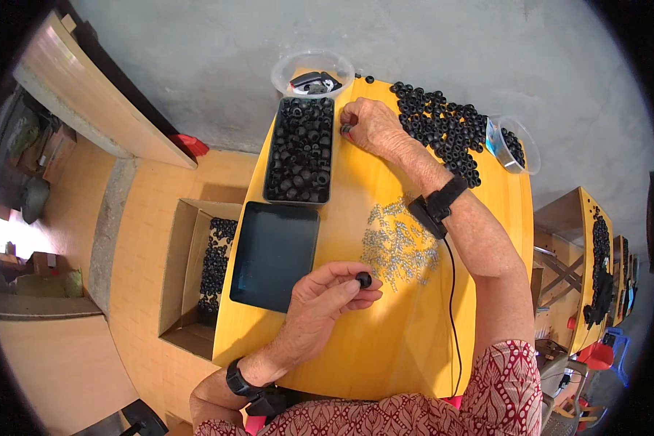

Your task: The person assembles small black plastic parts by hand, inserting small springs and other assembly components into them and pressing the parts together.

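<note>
Over the near part of the yellow table, my left hand [316, 301] pinches a small round black plastic part [364, 279] between thumb and fingers. My right hand [374, 125] reaches to the far side, its fingers closed on another small dark part [346, 129] beside a box of black parts [298, 156]. Part of that piece is hidden by the fingers. Many small silvery metal pieces [396, 247] lie loose between my arms. To the right of my right hand spreads a heap of black ring-like parts [443, 123].
An empty-looking dark tray [275, 251] sits left of my left hand. Clear plastic tubs stand at the far edge [277, 76] and right edge [534, 156]. A cable [452, 312] runs from my right wrist. On the floor, a cardboard box [178, 291] holds black parts.
</note>
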The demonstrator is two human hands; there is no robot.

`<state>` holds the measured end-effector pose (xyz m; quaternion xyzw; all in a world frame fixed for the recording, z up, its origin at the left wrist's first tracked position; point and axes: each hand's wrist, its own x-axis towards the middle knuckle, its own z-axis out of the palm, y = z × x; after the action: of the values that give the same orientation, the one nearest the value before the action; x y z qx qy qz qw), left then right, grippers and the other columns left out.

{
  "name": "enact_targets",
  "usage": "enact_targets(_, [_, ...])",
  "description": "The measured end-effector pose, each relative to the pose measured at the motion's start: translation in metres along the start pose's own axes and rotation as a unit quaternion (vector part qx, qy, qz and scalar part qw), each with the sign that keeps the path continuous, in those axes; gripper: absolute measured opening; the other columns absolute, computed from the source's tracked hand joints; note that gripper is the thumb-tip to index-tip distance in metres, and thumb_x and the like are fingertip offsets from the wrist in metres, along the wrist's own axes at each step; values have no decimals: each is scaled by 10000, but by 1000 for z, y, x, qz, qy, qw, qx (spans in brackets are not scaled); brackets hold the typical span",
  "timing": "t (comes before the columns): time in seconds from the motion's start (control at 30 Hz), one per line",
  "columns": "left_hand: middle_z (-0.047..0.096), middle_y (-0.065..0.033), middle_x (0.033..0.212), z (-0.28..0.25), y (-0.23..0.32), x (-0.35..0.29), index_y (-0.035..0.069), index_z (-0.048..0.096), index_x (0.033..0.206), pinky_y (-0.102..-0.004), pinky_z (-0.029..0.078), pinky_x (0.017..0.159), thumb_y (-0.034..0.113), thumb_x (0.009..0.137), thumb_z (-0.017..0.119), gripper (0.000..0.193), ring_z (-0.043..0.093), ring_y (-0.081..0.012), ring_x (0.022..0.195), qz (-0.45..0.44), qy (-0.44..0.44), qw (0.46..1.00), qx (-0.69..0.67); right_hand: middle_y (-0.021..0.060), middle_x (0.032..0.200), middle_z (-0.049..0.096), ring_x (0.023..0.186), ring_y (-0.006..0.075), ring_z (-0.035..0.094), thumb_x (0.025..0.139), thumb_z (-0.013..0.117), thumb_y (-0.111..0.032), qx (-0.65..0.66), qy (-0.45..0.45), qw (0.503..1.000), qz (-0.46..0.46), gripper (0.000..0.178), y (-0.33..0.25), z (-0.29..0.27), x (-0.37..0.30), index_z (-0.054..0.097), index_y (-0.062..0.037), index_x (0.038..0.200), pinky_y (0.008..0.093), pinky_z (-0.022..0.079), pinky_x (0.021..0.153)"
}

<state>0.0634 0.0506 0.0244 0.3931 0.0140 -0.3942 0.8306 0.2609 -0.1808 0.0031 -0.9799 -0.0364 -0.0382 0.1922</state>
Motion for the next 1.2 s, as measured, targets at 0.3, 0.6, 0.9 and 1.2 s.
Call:
enact_targets(0.3, [654,-109,1062,3,2,0,17,578,1173,-304,506,898,108,940,543,253,644,-173,960,11,-9,1000,-24,113,738,652,690,210,638,747,643,-25,219,108,968,-50,73,-33,-46,-82,620,-29,816,321,490,634])
enact_targets(0.6, [663,-104,1059,28,-18,-10,17,572,1188,-284,531,849,104,926,573,276,661,-174,950,-21,-66,998,1,58,879,676,853,117,627,767,696,42,431,113,894,48,166,-73,-82,-271,668,-4,924,260,499,742])
enact_targets(0.9, [665,-89,1056,46,-45,-18,31,569,1169,-268,534,855,92,945,560,232,662,-162,962,-26,-121,992,17,105,892,660,816,189,639,730,721,34,341,206,917,-10,207,-71,-65,-329,673,-6,928,276,505,725])
enact_targets(1.2, [657,-52,1011,47,-59,-21,36,610,1140,-247,533,824,83,914,612,231,637,-111,890,-38,-90,995,30,107,868,654,790,202,638,705,745,18,261,215,941,-18,221,-80,-64,-341,682,-18,913,285,512,690])
